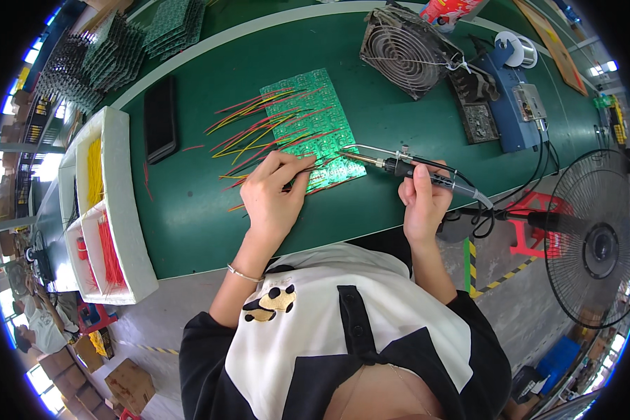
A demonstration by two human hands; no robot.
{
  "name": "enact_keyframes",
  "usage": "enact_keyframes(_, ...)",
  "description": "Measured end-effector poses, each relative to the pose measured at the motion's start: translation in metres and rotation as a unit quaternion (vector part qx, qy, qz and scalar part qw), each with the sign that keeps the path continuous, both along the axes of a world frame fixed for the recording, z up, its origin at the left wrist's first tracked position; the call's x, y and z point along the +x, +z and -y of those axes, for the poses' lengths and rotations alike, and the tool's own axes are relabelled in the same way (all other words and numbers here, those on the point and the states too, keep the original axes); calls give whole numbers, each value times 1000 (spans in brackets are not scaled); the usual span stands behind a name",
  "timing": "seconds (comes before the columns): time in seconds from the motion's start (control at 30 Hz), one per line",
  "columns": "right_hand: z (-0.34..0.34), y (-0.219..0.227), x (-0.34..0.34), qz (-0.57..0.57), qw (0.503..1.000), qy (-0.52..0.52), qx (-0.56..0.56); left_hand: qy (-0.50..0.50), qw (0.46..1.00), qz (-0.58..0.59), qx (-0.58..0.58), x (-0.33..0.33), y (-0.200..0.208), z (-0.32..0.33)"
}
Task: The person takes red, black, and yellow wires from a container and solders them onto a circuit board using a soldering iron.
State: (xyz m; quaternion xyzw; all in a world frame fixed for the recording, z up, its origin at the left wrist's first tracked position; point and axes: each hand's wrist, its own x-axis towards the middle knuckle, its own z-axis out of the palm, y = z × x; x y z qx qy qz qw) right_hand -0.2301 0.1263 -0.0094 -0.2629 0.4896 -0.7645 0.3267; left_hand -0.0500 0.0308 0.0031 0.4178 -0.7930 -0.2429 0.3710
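- Green circuit-board panel (pixel 332 115) lies flat on the bench (pixel 196 217), in front of the person, under both hands' work.
- Right hand (pixel 425 203): gripping the soldering iron (pixel 399 168), tip at the panel's lower part.
- Left hand (pixel 269 192): fingers bent together over the lower left edge — can't tell if a wire is pinched.
- Progress: red and yellow wires (pixel 234 116) lie across several rows, so probably well along; lower rows look left to finish. Joints too small to judge.
- White foam box (pixel 124 185), left: yellow wires one compartment, red ones another; upper left compartment's contents unclear.
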Motion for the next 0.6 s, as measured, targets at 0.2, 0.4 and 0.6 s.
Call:
enact_keyframes(0.2, 2, 1, 7, 12, 1000, -12, 7, -8, 998, -7, -63, 2, -4, 2)
enact_keyframes(0.4, 2, -1, 6, 24, 999, -29, 6, -21, 998, -4, -53, 2, -2, 1)
enact_keyframes(0.6, 2, -1, 6, 24, 999, -29, 3, -23, 999, -11, -41, 2, -5, 1)
